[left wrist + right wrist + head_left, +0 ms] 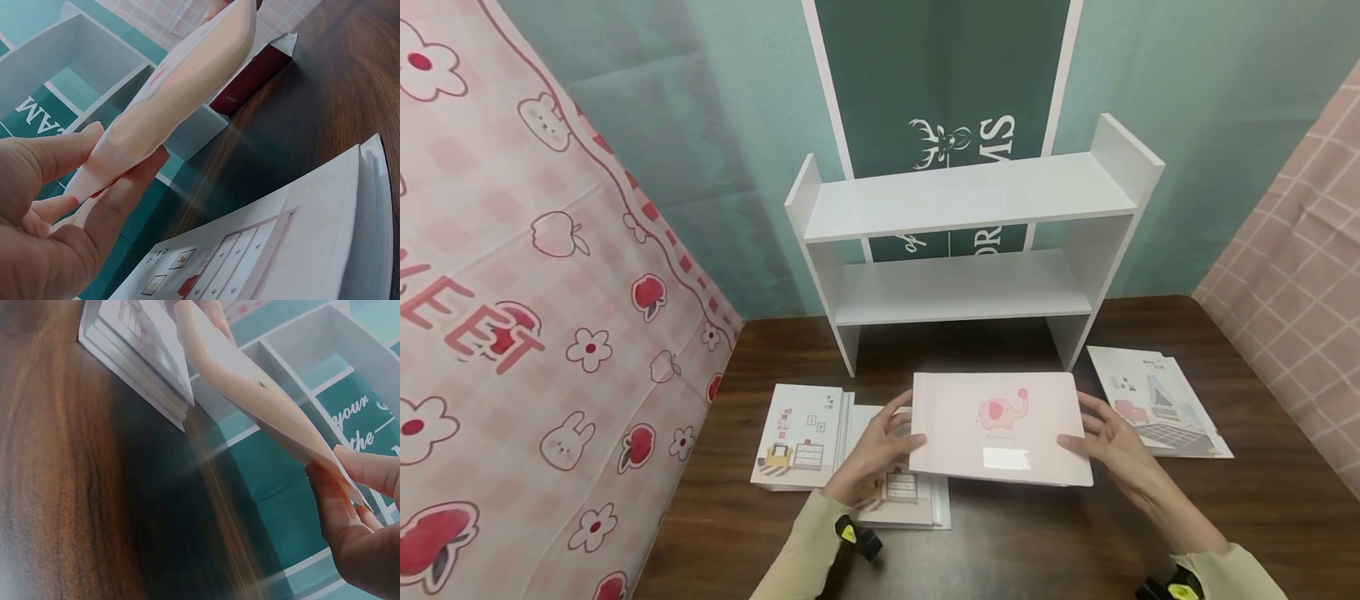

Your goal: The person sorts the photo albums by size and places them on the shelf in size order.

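Note:
A pink book [958,429] with an elephant on its cover is held up over the table between both hands. My left hand [874,454] grips its left edge, thumb on the cover and fingers underneath. On the opposite edge my right hand [1118,454] pinches the book the same way. The left wrist view shows the book's cream-coloured long side [181,94] above a white book [300,231] on the table. In the right wrist view the book [262,400] is tilted, with the right thumb and fingers at its corner.
Behind the hands stands a white two-tier shelf [962,287]. Left of the pink book lie a stack of white books [797,433] and another white pile [917,508], partly hidden by the left hand. More illustrated books [1165,408] lie at the right on the brown table [700,533].

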A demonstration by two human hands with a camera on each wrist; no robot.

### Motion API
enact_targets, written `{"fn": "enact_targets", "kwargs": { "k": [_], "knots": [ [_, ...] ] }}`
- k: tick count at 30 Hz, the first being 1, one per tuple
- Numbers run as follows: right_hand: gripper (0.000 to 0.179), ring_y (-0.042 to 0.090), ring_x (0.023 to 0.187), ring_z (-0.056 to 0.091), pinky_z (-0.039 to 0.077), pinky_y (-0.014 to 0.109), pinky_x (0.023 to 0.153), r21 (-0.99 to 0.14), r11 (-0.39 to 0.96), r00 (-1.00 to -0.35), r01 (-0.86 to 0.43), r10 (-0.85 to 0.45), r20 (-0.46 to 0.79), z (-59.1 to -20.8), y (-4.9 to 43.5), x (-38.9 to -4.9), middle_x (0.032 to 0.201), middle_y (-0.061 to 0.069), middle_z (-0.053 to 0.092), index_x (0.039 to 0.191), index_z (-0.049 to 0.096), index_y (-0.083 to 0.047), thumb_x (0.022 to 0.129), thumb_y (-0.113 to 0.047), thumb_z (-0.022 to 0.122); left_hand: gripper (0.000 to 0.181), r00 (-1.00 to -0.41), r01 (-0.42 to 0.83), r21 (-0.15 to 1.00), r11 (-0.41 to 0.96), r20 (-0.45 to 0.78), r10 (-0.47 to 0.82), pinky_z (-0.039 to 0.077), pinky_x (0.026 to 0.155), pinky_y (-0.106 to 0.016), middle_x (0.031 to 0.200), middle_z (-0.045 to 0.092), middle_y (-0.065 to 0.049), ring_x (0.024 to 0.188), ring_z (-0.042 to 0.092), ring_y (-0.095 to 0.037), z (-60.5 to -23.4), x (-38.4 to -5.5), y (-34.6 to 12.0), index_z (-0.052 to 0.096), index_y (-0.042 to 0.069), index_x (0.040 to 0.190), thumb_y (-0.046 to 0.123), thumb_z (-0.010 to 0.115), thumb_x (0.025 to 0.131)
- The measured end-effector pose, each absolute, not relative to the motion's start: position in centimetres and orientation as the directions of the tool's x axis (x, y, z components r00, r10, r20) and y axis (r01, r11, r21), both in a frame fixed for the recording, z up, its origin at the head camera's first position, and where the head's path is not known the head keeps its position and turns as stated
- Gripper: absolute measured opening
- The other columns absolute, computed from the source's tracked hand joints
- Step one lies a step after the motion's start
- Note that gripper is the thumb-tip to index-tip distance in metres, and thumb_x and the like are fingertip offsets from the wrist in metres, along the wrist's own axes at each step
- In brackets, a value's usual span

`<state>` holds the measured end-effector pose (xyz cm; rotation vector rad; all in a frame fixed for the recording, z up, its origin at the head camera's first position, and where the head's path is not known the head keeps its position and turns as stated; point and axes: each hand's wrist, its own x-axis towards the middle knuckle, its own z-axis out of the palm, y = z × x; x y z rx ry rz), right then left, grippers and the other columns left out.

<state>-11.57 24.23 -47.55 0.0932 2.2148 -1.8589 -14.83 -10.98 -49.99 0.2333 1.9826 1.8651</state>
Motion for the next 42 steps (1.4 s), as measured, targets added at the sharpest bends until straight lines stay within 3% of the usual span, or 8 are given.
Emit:
{"fn": "enact_targets", "kwargs": {
  "k": [4, 7, 11, 18, 27, 37, 42],
  "knots": [
    [0.086, 0.013, 0.088, 0.067, 0.053, 0.026, 0.074, -0.962, 0.193, -0.970, 0.196, -0.107, -0.219, -47.4, 24.0, -11.7, 0.123, 0.015, 0.057, 0.146, 0.011, -0.002, 0.084, -0.017, 0.068, 0.071, -0.902, -0.172, 0.979, 0.107, -0.200, 0.383, 0.052, 0.083, -0.040, 0.138, 0.045, -0.014, 0.102, 0.062, -0.026, -49.8, -14.7, -11.3, 0.031, 0.035, 0.143, 0.023, 0.069, 0.084],
    [0.086, 0.012, 0.090, 0.066, 0.053, 0.026, 0.074, -0.965, 0.187, -0.971, 0.186, -0.113, -0.209, -47.3, 23.9, -11.7, 0.122, 0.014, 0.058, 0.146, 0.011, -0.001, 0.084, -0.016, 0.069, 0.072, -0.899, -0.178, 0.979, 0.097, -0.202, 0.388, 0.053, 0.083, -0.042, 0.139, 0.044, -0.013, 0.100, 0.063, -0.028, -49.7, -14.7, -11.5, 0.030, 0.035, 0.143, 0.023, 0.069, 0.084],
    [0.086, 0.012, 0.090, 0.066, 0.054, 0.027, 0.073, -0.968, 0.180, -0.973, 0.176, -0.118, -0.199, -47.2, 23.8, -11.6, 0.121, 0.013, 0.058, 0.145, 0.012, 0.000, 0.083, -0.015, 0.069, 0.073, -0.901, -0.148, 0.985, 0.089, -0.171, 0.400, 0.053, 0.081, -0.041, 0.137, 0.046, -0.015, 0.102, 0.062, -0.030, -49.7, -14.7, -11.5, 0.029, 0.031, 0.145, 0.021, 0.069, 0.084],
    [0.086, 0.013, 0.089, 0.067, 0.054, 0.027, 0.073, -0.969, 0.178, -0.974, 0.171, -0.120, -0.194, -47.0, 23.7, -11.7, 0.127, 0.023, 0.052, 0.146, 0.012, -0.002, 0.083, -0.016, 0.069, 0.072, -0.904, -0.112, 0.991, 0.077, -0.134, 0.406, 0.055, 0.076, -0.039, 0.133, 0.049, -0.018, 0.095, 0.065, -0.029, -49.6, -15.0, -11.6, 0.030, 0.028, 0.145, 0.016, 0.068, 0.085],
    [0.086, 0.013, 0.091, 0.067, 0.054, 0.028, 0.074, -0.972, 0.166, -0.972, 0.168, -0.133, -0.191, -46.9, 23.5, -12.1, 0.125, 0.019, 0.055, 0.146, 0.012, -0.003, 0.083, -0.016, 0.070, 0.073, -0.906, -0.100, 0.993, 0.068, -0.119, 0.406, 0.056, 0.071, -0.040, 0.132, 0.050, -0.018, 0.089, 0.067, -0.029, -49.4, -15.0, -11.9, 0.028, 0.028, 0.146, 0.015, 0.067, 0.085],
    [0.086, 0.011, 0.090, 0.066, 0.054, 0.028, 0.074, -0.975, 0.159, -0.975, 0.156, -0.133, -0.178, -46.4, 23.2, -12.3, 0.122, 0.016, 0.057, 0.145, 0.013, -0.001, 0.083, -0.016, 0.070, 0.074, -0.909, -0.120, 0.992, 0.045, -0.128, 0.396, 0.055, 0.075, -0.040, 0.131, 0.051, -0.018, 0.092, 0.066, -0.029, -49.0, -15.0, -12.2, 0.029, 0.027, 0.145, 0.016, 0.069, 0.084],
    [0.086, 0.010, 0.091, 0.065, 0.053, 0.028, 0.074, -0.976, 0.150, -0.974, 0.159, -0.135, -0.179, -46.2, 22.9, -12.6, 0.121, 0.013, 0.058, 0.145, 0.014, -0.002, 0.082, -0.016, 0.071, 0.074, -0.914, -0.111, 0.991, 0.070, -0.130, 0.384, 0.055, 0.074, -0.038, 0.127, 0.053, -0.019, 0.091, 0.066, -0.026, -48.2, -14.8, -12.3, 0.027, 0.023, 0.146, 0.012, 0.067, 0.085]
  ]
}}
